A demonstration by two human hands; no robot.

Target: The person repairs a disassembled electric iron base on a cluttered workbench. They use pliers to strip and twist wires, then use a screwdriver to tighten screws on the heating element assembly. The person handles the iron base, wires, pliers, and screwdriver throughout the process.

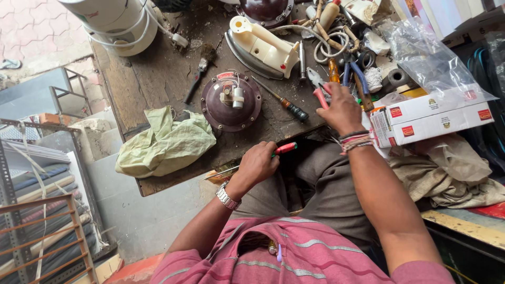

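My left hand is closed around a red-handled screwdriver, its handle tip sticking out to the right, at the near edge of the wooden workbench. My right hand reaches over the bench and grips red-handled pliers among the clutter. A round maroon motor housing with white parts on top lies on the bench just beyond my left hand. A black-handled screwdriver lies between the housing and my right hand.
A cream clothes iron lies on its side at the back. A crumpled pale green cloth hangs over the bench's left front. White cartons and a plastic bag sit right. A white appliance stands far left, beside a brush.
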